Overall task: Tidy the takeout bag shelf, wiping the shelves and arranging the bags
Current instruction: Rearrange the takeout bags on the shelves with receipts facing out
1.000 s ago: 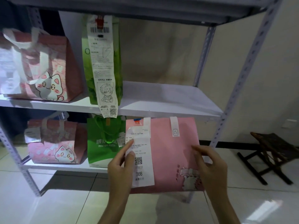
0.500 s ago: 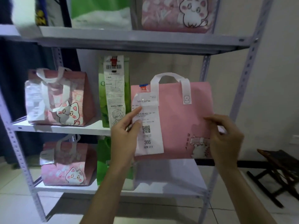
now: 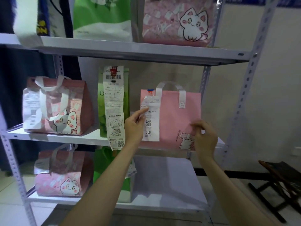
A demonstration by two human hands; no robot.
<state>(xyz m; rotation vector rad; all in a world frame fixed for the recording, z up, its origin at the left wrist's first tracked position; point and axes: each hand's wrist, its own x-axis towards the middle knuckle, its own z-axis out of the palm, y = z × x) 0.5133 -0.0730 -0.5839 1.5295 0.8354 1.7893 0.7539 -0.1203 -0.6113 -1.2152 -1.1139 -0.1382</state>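
Three tiers of the shelf unit (image 3: 130, 53) show in my head view; I treat the middle tier (image 3: 68, 137) as the working level. On it, from left to right, stand a pink cat-print bag (image 3: 65, 108), a tall green bag (image 3: 114, 101) with a long receipt down its front, and the flat pink bag (image 3: 177, 118) that I am now handling; the flat pink bag sits at the right end of this tier, upright, its lower edge at or just above the shelf board, and I cannot tell whether it bears weight there. The top tier carries a green bag (image 3: 101, 17) and a second cat-print bag (image 3: 177, 22); the bottom tier carries a third cat-print bag (image 3: 60, 176) and a green bag (image 3: 112, 162) behind my forearm.

Step in hand, by my judgement: arranging, namely seating the flat pink bag in its slot; no wiping cloth is in view.

My left hand (image 3: 133, 126) grasps the bag at its left edge, the index finger laid out over the stapled receipt (image 3: 150, 121); my right hand (image 3: 205, 137) pinches the lower right part of the bag near the small cat print.

Next move, as I judge it: lower the bag until it rests on the board; square it beside the tall green bag; let go with both hands only once it stands alone, since a flat, thin bag is likely to tip.
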